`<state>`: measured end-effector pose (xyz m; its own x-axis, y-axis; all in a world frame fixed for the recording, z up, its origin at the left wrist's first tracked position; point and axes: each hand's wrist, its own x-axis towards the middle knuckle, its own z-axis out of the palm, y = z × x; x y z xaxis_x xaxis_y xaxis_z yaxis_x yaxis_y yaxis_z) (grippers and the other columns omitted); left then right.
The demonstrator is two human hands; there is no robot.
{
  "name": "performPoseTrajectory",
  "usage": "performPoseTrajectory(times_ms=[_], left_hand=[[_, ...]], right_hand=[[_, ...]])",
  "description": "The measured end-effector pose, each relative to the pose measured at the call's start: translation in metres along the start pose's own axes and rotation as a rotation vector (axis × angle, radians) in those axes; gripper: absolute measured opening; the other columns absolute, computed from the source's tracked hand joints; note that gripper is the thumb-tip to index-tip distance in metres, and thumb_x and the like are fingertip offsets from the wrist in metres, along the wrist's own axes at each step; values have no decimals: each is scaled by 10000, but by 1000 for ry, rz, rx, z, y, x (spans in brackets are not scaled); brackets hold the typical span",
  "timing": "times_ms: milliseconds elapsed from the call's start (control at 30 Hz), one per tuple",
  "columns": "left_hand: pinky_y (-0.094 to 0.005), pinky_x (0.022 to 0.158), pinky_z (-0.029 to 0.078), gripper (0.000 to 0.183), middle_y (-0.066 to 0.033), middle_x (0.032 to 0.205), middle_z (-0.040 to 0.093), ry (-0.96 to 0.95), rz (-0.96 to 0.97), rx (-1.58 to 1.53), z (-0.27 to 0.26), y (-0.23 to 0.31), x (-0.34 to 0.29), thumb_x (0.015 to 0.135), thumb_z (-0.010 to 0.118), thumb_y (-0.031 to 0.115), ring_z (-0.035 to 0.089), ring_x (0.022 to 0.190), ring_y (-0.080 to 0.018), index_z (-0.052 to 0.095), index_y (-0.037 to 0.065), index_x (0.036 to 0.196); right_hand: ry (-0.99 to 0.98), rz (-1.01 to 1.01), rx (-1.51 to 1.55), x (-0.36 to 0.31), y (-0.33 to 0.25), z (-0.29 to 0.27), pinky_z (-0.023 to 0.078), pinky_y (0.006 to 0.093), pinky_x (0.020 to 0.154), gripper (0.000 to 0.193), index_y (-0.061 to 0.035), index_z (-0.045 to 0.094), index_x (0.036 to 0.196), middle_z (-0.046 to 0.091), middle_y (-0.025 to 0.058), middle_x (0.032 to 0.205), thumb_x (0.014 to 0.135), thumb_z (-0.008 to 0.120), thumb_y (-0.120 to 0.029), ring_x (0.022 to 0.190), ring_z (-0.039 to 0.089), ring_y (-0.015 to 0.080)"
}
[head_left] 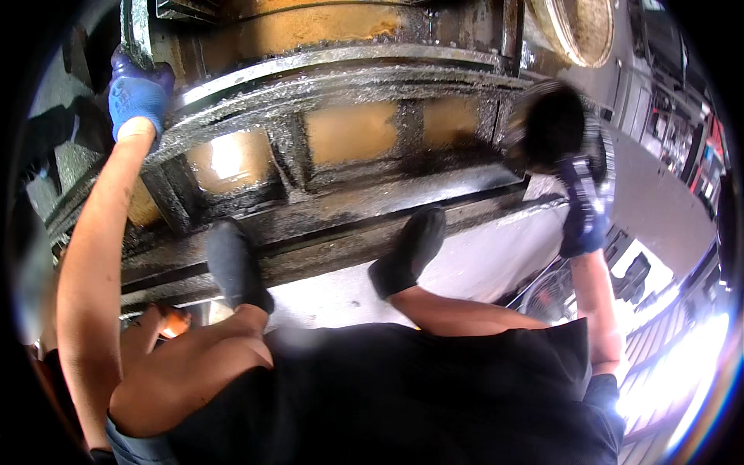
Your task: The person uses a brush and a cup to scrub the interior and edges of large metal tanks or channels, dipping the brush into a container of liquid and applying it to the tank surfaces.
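Observation:
My left hand (139, 91), in a blue and purple glove, is closed around an upright metal bar (136, 31) at the upper left of a grimy, wet metal frame (349, 58). On the right, my gloved right hand (585, 205) grips a dark round thing (554, 124), smeared by motion; it may be a container, but its kind does not show. That thing hangs by the frame's right end. Yellowish-brown panels (353, 132) sit between the frame's dark ribs, with wet shine on them.
Below the panels, my feet in dark socks (236, 263) rest by a dirty ledge (333, 248). A pale, stained bucket (573, 31) stands at the top right. Farther down on the right is a fan (546, 294). Some small orange object (176, 322) lies at the lower left.

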<state>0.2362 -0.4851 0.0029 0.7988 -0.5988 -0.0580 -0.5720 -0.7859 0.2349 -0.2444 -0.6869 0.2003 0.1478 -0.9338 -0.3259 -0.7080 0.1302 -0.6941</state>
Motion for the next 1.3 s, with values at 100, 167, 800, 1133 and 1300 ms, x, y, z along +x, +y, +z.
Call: performPoseTrajectory(times_ms=[100,167,800,1133,1300], left_hand=[[-462,900,487,693,-301,1074,638,-75,9,-64,0,8,1,730,688,264,619,1024,-439,416,-7,1307],[-463,897,489,676,-299,1062,640,-116,-12,-60,-6,7,-2,718,695,264,624,1005,-442,428,-10,1275],[-456,840,508,493,-281,955,652,-88,31,-78,-13,7,-5,748,698,302,639,934,-428,505,-31,1055],[-462,865,499,512,-299,1016,634,-82,36,-120,-6,2,-2,714,700,287,619,980,-444,500,-26,1066],[-459,874,499,570,-291,1039,634,-88,20,-62,-7,0,-1,706,718,298,619,986,-448,477,-25,1109]], right_hand=[[-323,264,-307,-42,3,59,463,366,949,774,-63,363,1424,591,155,1190,810,748,-336,1098,572,207],[-423,229,-594,-47,43,107,429,392,999,984,-60,249,1474,523,210,1282,736,792,-418,1184,527,258],[-224,349,-1159,-68,109,320,264,520,1121,840,-223,58,1539,215,295,1515,885,586,-230,1373,271,482],[-495,227,-1130,-56,83,325,289,517,1108,1050,-207,54,1539,182,272,1535,768,740,-401,1381,296,446],[-339,406,-999,-42,98,297,427,499,1021,1183,-222,-33,1534,115,302,1537,718,758,-552,1373,301,457]])
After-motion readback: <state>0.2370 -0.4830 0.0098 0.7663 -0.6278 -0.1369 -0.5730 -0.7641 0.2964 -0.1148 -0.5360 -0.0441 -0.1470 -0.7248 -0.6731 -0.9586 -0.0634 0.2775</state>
